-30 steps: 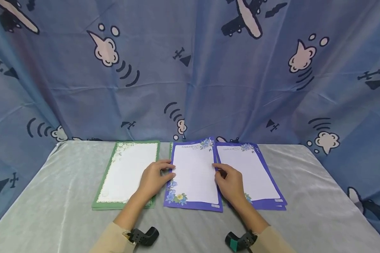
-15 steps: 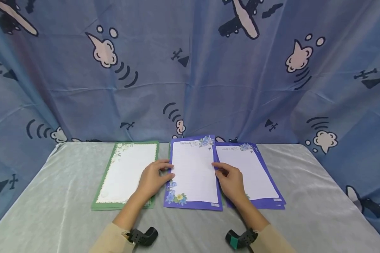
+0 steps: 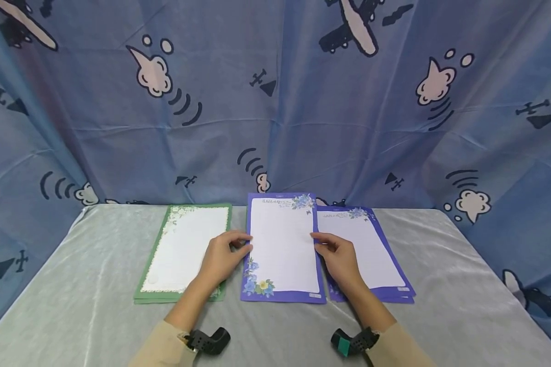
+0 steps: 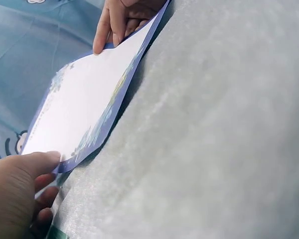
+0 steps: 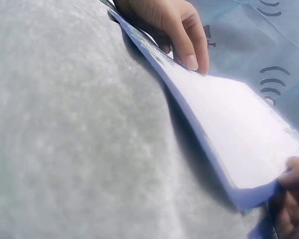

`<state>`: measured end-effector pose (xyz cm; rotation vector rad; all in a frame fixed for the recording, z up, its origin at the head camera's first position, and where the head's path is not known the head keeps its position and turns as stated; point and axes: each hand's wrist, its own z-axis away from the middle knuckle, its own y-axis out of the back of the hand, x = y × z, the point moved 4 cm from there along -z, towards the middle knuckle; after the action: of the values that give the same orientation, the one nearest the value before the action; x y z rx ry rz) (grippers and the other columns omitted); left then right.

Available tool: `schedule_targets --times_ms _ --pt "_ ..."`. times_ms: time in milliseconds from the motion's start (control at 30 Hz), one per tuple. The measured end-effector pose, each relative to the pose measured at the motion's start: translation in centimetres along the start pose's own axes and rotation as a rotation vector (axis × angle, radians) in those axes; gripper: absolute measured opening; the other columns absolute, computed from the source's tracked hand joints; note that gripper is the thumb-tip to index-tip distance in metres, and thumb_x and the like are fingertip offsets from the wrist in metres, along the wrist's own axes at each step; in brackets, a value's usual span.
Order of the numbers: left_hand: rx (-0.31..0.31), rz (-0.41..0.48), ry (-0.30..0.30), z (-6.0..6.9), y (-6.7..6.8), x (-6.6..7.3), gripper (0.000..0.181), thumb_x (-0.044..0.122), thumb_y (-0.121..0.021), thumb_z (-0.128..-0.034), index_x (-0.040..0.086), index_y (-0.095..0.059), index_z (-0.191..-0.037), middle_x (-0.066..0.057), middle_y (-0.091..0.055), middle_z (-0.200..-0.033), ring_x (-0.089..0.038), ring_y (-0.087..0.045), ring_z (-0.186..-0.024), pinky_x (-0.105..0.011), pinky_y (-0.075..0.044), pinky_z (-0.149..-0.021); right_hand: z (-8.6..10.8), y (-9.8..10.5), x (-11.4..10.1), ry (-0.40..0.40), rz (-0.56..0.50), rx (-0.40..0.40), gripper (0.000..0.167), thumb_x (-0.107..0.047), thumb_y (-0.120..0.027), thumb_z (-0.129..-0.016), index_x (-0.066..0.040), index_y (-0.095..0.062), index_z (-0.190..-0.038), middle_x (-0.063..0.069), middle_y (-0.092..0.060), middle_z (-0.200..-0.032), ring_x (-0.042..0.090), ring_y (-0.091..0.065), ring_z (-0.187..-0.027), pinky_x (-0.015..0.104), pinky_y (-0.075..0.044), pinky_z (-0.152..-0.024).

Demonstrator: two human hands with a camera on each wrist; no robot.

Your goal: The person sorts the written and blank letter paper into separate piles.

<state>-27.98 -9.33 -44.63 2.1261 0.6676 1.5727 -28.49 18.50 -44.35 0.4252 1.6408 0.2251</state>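
Note:
A sheet of stationery paper [image 3: 282, 244] with a purple border and blue flowers in its corners is in the middle of the head view. My left hand [image 3: 222, 256] pinches its left edge, thumb on top and fingers beneath, as the left wrist view shows. On the opposite edge, my right hand [image 3: 341, 259] grips the paper in the same way. The sheet [image 4: 84, 99] bows slightly and has a shadow under its near edge, so it is raised off the cloth. What lies beneath it is hidden.
Left of it lies a stack of green-bordered paper [image 3: 188, 250], partly behind my left arm. More purple-bordered sheets [image 3: 376, 255] lie fanned at the right, partly behind my right hand. A grey cloth [image 3: 92, 275] covers the table; a blue patterned curtain [image 3: 275, 102] hangs behind.
The middle purple sheet has risen a little, shifted slightly right and straightened, both hands keeping hold of its edges. The side stacks have stayed put.

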Motion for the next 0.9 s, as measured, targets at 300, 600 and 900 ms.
schedule_targets --times_ms 300,600,900 --pt "0.040 0.038 -0.038 -0.1 0.4 0.6 0.020 0.010 -0.079 -0.0864 0.012 -0.080 -0.106 -0.004 -0.077 -0.097 -0.011 -0.063 -0.078 -0.024 -0.051 -0.069 0.2 0.1 -0.2 -0.011 -0.014 0.014 0.029 0.003 -0.064 -0.092 -0.002 -0.075 -0.118 0.015 -0.073 -0.123 0.019 -0.064 -0.106 0.010 -0.047 -0.081" --pt "0.063 0.117 -0.044 -0.3 0.6 1.7 0.020 0.002 -0.077 -0.0855 0.007 -0.080 -0.104 -0.010 -0.078 -0.098 -0.014 -0.067 -0.078 -0.022 -0.054 -0.070 0.8 0.2 -2.0 0.071 0.128 0.010 0.027 -0.001 -0.065 -0.094 -0.006 -0.076 -0.118 0.013 -0.075 -0.120 0.023 -0.067 -0.096 0.013 -0.049 -0.077" --pt "0.022 0.154 0.028 -0.3 1.3 3.6 0.022 0.004 -0.076 -0.0877 0.010 -0.080 -0.109 -0.009 -0.078 -0.100 -0.013 -0.062 -0.073 -0.021 -0.050 -0.064 1.1 1.5 -4.3 0.080 0.130 -0.096 0.031 -0.007 -0.062 -0.099 -0.008 -0.071 -0.128 0.015 -0.071 -0.127 0.018 -0.063 -0.086 0.018 -0.049 -0.068"
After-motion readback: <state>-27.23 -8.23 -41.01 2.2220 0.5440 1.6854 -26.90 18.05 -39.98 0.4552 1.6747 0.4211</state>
